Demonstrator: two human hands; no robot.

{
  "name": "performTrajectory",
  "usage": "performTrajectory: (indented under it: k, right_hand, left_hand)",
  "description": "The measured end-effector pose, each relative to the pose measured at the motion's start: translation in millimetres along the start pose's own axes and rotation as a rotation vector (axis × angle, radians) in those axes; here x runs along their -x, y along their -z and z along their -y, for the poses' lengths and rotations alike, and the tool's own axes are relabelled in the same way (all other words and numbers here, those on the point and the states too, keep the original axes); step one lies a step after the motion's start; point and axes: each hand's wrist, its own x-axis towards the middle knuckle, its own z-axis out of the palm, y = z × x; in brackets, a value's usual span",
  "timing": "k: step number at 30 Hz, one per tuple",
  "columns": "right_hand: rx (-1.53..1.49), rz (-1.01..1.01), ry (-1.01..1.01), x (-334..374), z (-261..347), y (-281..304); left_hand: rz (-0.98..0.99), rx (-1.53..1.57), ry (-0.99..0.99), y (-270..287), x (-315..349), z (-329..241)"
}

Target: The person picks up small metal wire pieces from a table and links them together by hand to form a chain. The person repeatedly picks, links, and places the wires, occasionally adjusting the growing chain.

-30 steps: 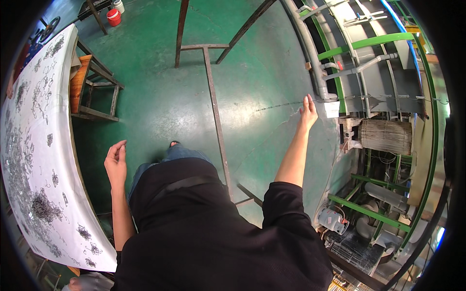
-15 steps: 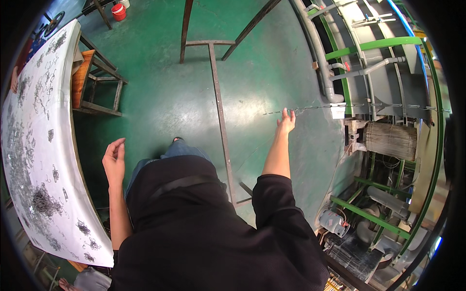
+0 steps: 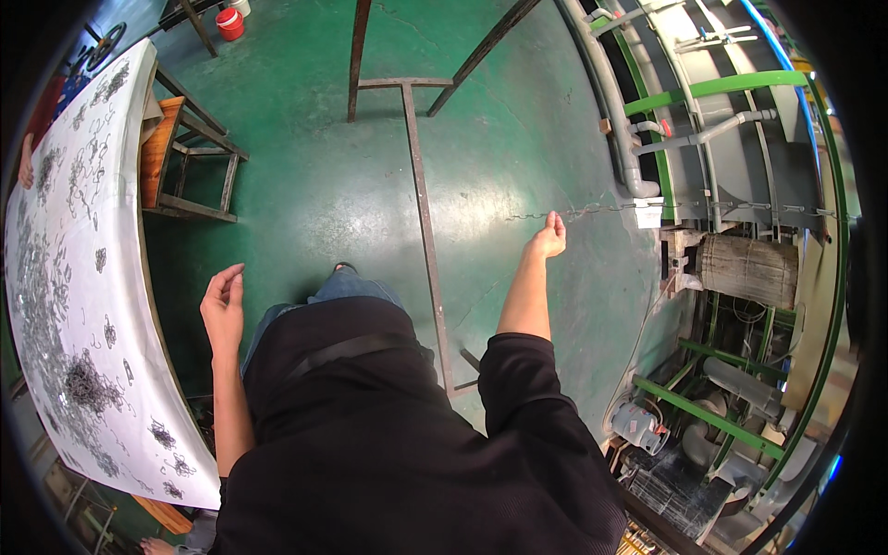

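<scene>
A thin dark chain (image 3: 601,209) stretches leftward from the machine frame on the right and ends in front of me, above the floor. The fingertips of my right hand (image 3: 548,239) are pinched together on it near its free end. My left hand (image 3: 222,305) hangs in the air on the left, between my body and the white-topped table (image 3: 139,277). Its fingers are bent and drawn together; whether anything small is in them I cannot make out. Small dark wire-like pieces (image 3: 88,384) lie on that table in loose clumps and scattered bits.
A brown metal stand (image 3: 421,194) lies along the green floor (image 3: 305,166) ahead of me. On the right rises a machine with grey pipes (image 3: 629,162) and green bars (image 3: 717,88). A wooden stool (image 3: 162,153) stands beside the table. Another person's hand (image 3: 26,168) is at the table's far-left edge.
The spread fingers of my right hand have closed together at the chain. My left hand keeps nearly the same pose. The view has shifted slightly.
</scene>
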Motion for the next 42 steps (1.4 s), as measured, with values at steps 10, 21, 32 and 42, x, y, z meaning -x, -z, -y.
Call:
performTrajectory:
  k: [10, 21, 32, 42]
  right_hand:
    - [0.517, -0.072, 0.126, 33, 31, 10]
    - [0.418, -0.118, 0.182, 37, 40, 23]
    - [0.627, 0.002, 0.473, 100, 75, 67]
    - [0.317, 0.583, 0.714, 304, 147, 47]
  left_hand:
    - [0.016, 0.037, -0.018, 0, -4, -2]
    - [0.046, 0.021, -0.03, 1, -7, 5]
    - [0.152, 0.122, -0.048, -1, -18, 23]
    - [0.127, 0.064, -0.291, 74, -4, 44]
